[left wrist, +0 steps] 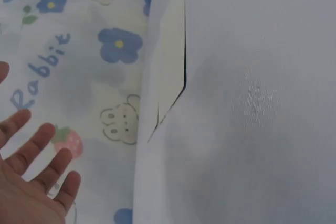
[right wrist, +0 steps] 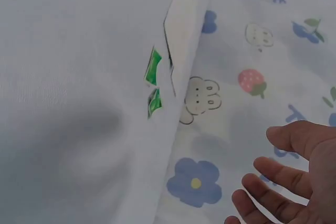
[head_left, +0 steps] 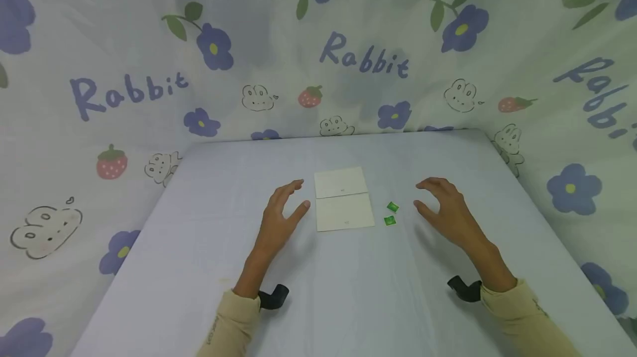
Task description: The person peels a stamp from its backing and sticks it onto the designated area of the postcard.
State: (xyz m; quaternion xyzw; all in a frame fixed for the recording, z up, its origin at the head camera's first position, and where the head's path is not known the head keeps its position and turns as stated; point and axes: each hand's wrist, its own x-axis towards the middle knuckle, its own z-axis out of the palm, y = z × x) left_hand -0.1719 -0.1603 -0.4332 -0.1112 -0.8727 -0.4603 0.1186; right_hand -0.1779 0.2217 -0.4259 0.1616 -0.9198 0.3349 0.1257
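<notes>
Two cream-white rectangular panels lie flat on the table, the far panel point(head_left: 340, 182) against the near panel point(head_left: 343, 212); whether they are one opened booklet or separate cards I cannot tell. To their right are two small green squares, the farther square point(head_left: 392, 206) and the nearer square point(head_left: 390, 220), apart from each other. My left hand point(head_left: 278, 226) hovers left of the panels, fingers spread and relaxed, holding nothing. On the other side, my right hand point(head_left: 452, 219) hovers right of the green squares, its thumb and fingers apart with nothing between them.
A white cloth-like surface covers the table point(head_left: 239, 191). Behind and beside it hangs a curtain point(head_left: 278, 36) printed with flowers, rabbits and strawberries. Black curved mounts point(head_left: 275, 297) stick out at both wrists, by the beige sleeves point(head_left: 231, 321).
</notes>
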